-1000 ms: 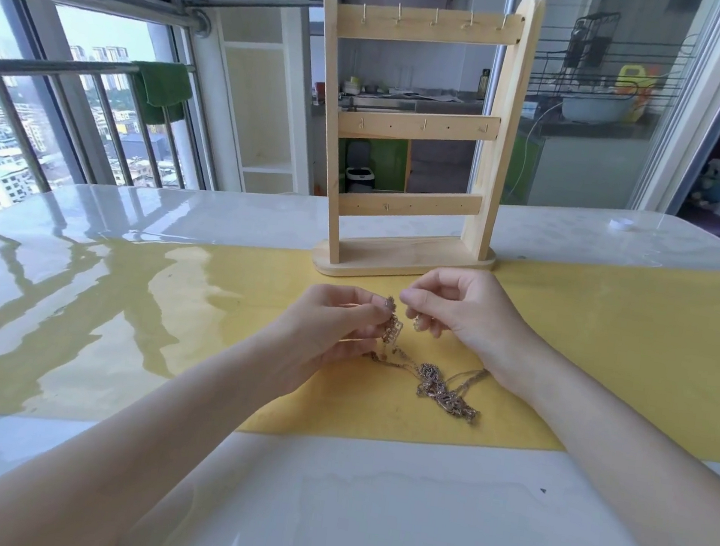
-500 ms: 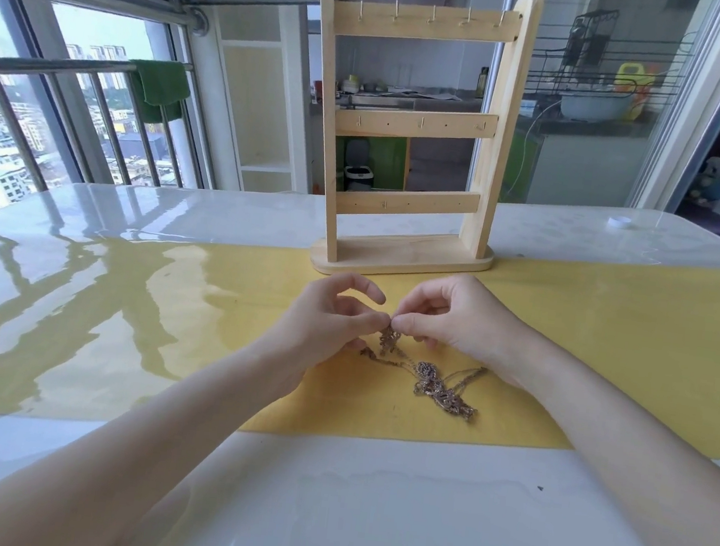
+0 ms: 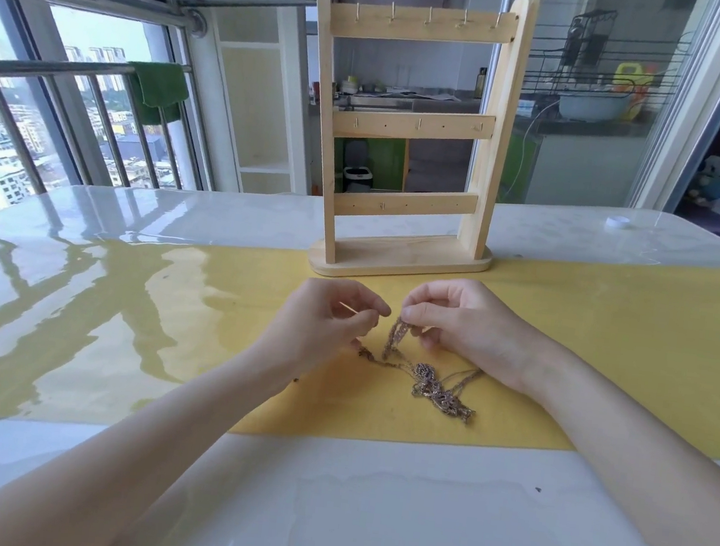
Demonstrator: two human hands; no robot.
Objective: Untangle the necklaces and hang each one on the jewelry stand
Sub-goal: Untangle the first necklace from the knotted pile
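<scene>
Centrally, on the yellow mat [image 3: 610, 346] that lies across the glossy white surface [image 3: 366, 520], rests a tangled heap of thin gold-coloured chain necklaces [image 3: 439, 389]. The right hand [image 3: 464, 325] pinches a raised loop of chain between thumb and forefinger, lifting it off the mat. The left hand [image 3: 325, 327], just beside it, has its fingers curled with thumb and forefinger tips together; whether it grips a strand I cannot tell. Just behind the hands stands the pale wooden jewelry stand [image 3: 414, 135] with three cross bars and small hooks, all bare, its base straddling the mat's far edge. A small white cap [image 3: 618, 222] sits far right near the surface's rear edge. Open mat stretches to both sides, and bare white surface lies between the heap and the near edge.
</scene>
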